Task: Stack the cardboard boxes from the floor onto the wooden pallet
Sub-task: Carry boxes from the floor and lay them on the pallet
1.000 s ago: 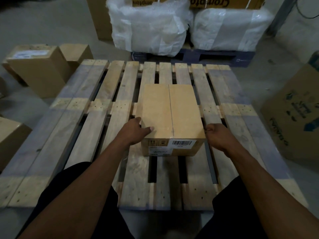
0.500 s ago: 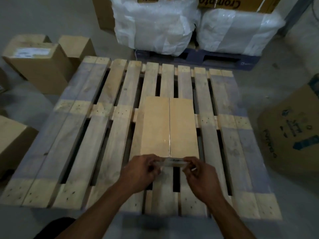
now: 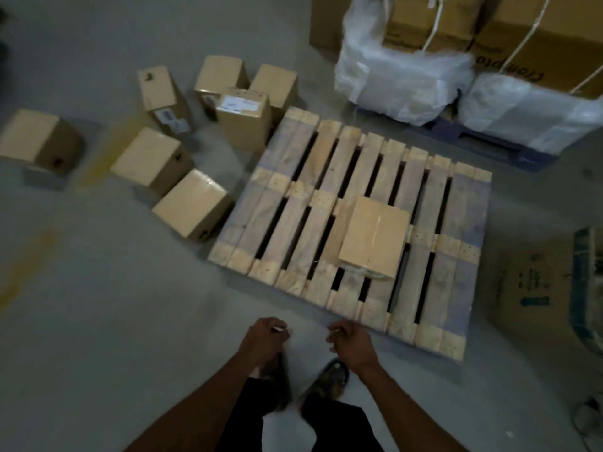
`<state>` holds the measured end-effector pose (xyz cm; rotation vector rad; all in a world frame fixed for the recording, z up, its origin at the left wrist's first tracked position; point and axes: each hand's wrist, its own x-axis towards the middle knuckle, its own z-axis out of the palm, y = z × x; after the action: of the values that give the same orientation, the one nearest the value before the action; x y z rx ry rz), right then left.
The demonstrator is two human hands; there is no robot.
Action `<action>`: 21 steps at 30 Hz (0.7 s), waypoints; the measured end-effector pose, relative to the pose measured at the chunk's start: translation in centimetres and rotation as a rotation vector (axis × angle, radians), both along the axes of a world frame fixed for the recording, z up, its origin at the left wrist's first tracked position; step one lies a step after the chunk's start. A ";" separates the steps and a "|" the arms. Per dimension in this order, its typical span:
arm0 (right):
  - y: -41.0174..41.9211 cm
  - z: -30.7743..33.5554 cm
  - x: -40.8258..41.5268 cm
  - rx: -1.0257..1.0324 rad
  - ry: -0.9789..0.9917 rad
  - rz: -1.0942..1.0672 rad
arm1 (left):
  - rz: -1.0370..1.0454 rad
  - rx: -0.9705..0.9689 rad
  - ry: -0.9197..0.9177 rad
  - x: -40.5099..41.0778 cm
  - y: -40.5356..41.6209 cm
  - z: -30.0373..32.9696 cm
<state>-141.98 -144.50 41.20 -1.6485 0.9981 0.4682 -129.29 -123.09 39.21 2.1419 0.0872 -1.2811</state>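
One box sits toward wooden pallet's near edge, leaving room; left hand and right hand loosely curled, holding no box.

One tan taped cardboard box sits on the slatted wooden pallet; both hands hang loosely curled, holding no box.

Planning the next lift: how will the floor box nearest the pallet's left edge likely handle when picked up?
The nearest floor box looks rigid and taped shut, so it should probably keep its shape. Its plain squat faces suggest a two-handed side grip and little tipping. Weight cannot be judged. Both hands look free.
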 end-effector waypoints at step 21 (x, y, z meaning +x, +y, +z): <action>39.2 12.0 30.1 -0.053 0.028 0.465 | 0.713 0.045 -0.067 17.0 52.5 10.9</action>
<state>-111.85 -105.29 53.16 -1.9302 0.6450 0.7790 -112.30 -70.63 50.09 1.9122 0.7799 -0.7853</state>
